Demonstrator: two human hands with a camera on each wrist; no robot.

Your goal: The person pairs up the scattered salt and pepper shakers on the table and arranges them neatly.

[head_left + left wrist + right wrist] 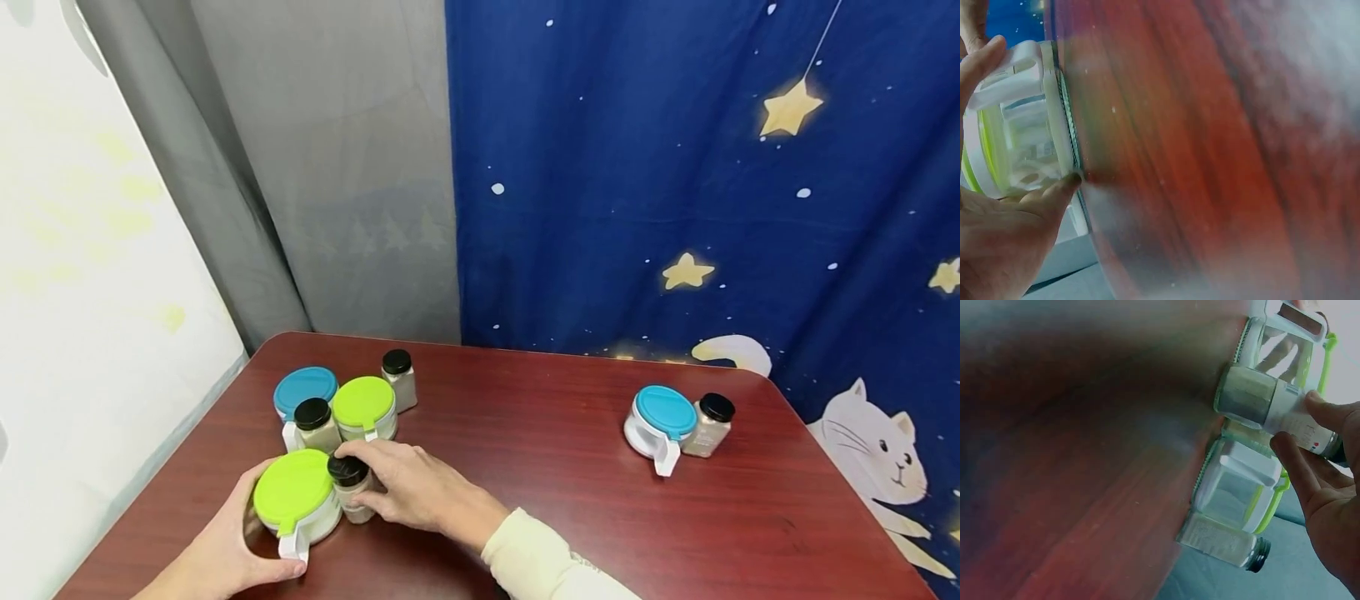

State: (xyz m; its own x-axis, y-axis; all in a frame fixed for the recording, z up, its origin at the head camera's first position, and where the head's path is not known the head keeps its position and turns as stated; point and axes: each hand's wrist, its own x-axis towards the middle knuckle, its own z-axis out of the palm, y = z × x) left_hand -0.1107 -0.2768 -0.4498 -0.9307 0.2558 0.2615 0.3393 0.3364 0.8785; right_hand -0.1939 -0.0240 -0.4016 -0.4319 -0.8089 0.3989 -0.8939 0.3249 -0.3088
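My left hand (221,546) holds a clear jar with a lime-green lid (292,490) at the front left. Its fingers curve around the left side and its thumb lies by the white handle (294,546). Right beside this jar, my right hand (420,490) grips a small glass spice bottle (1250,397) with a black cap (347,470), fingers on one side and thumb on the other. The bottle stands upright, close against the green-lidded jar. Behind them are a second green-lidded jar (365,404) and another black-capped bottle (315,422).
A blue-lidded jar (305,390) and a spice bottle (399,379) stand at the back left. Far to the right, another blue-lidded jar (663,417) sits against a black-capped bottle (708,425). The reddish wooden table (525,433) ends before hanging curtains (600,208).
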